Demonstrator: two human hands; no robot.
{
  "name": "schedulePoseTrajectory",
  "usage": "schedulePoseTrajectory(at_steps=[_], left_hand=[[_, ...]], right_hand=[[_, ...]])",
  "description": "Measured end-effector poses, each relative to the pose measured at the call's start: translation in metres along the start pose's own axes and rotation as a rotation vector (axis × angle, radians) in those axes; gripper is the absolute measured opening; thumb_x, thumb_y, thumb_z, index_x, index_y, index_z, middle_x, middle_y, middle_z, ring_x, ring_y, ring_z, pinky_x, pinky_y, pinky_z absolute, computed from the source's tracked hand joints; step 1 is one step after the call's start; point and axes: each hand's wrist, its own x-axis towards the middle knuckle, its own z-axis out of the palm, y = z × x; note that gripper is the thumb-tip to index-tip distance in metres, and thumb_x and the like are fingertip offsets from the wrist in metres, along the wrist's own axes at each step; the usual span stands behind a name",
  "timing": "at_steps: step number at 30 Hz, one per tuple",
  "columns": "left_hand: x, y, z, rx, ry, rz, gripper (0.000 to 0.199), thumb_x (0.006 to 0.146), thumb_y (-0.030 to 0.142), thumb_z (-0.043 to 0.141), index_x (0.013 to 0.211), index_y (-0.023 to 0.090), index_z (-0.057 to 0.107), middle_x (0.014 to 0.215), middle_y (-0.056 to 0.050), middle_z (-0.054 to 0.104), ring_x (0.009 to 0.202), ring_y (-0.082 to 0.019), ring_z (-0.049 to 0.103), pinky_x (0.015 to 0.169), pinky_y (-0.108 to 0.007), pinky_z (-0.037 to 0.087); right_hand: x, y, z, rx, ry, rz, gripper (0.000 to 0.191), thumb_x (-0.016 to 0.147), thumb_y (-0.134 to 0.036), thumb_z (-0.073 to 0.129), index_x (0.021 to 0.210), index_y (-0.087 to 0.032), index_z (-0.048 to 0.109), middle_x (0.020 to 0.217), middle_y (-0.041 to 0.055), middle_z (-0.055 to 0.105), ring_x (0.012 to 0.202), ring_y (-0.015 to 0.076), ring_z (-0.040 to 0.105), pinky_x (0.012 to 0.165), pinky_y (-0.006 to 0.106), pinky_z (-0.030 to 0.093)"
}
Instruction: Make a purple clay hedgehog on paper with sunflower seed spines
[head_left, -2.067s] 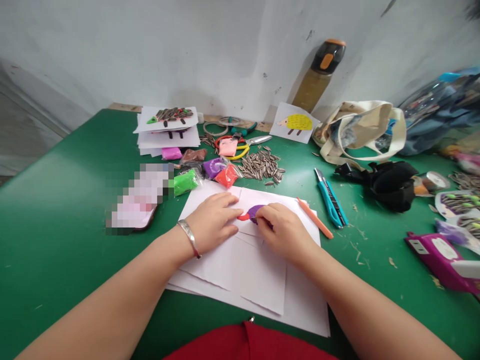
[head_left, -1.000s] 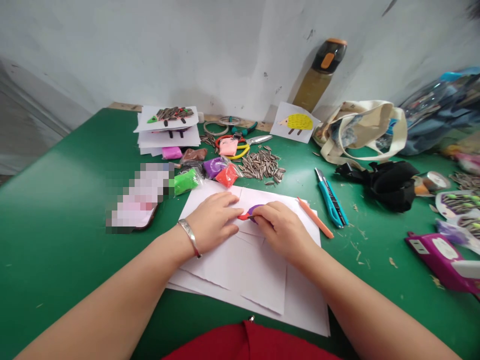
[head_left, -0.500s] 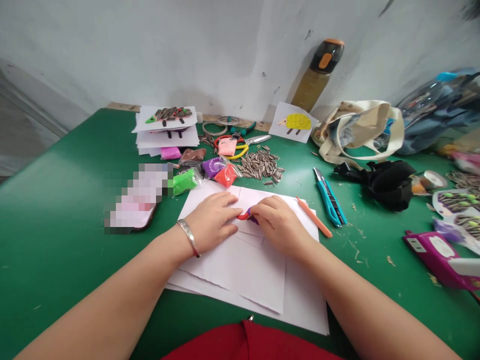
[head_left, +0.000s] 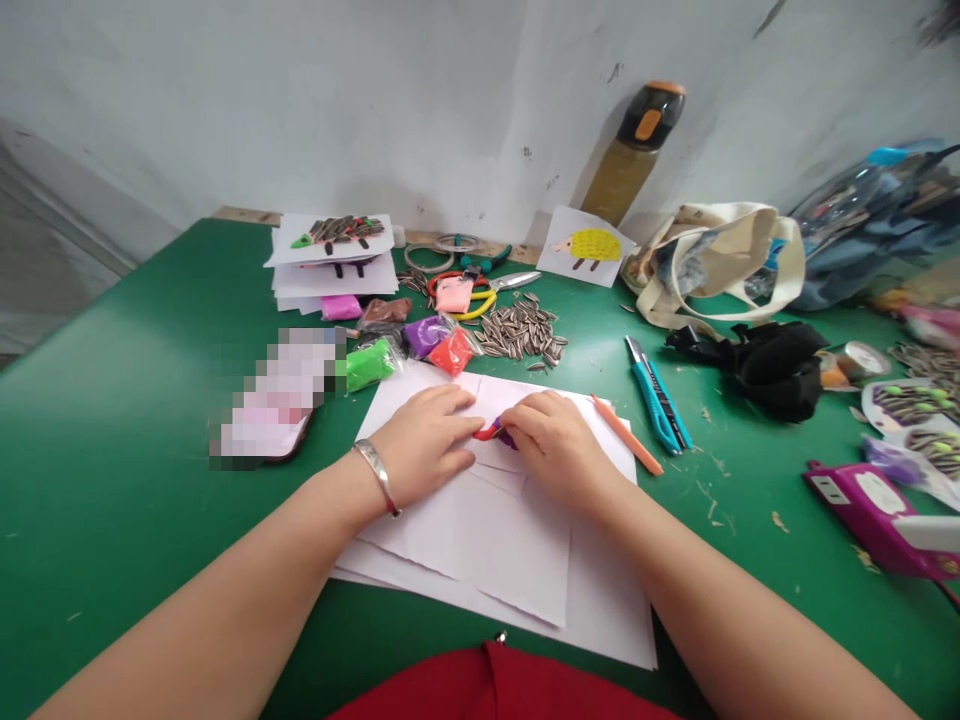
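A small piece of red and purple modelling clay (head_left: 487,433) lies on white paper (head_left: 517,550) between my hands. My left hand (head_left: 427,440) rests flat on the sheet with its fingers stretched out, the tips beside the red end of the clay. My right hand (head_left: 559,445) is closed, thumb and fingers pinched at the purple end; the fingers hide part of it. An orange stick-like tool (head_left: 628,434) lies on the paper's right edge, and a blue utility knife (head_left: 660,395) is farther right.
Clay packets (head_left: 427,335), sunflower seeds (head_left: 521,332) and scissors (head_left: 487,292) lie behind the paper. A phone (head_left: 274,395) is to the left. Seed-covered hedgehog cards (head_left: 334,250) and a yellow hedgehog picture (head_left: 589,245) stand at the back. A bottle (head_left: 634,150) leans on the wall. A cloth bag (head_left: 712,260) sits right.
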Motion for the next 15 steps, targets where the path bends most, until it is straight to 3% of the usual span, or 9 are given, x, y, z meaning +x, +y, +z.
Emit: schedulePoseTrajectory(at_steps=[15], left_hand=[[0.000,0.000,0.001,-0.020,-0.008,-0.007,0.020,0.083,0.019,0.061,0.101,0.019,0.070,0.109,-0.010,0.058,0.104,-0.026,0.053,0.096,-0.041,0.045]], right_hand=[[-0.001,-0.014,0.007,-0.037,-0.008,0.053,0.021,0.090,-0.009,0.048,0.087,-0.019,0.067,0.085,0.0071,0.065,0.083,0.0212,0.053,0.079,0.036,0.038]])
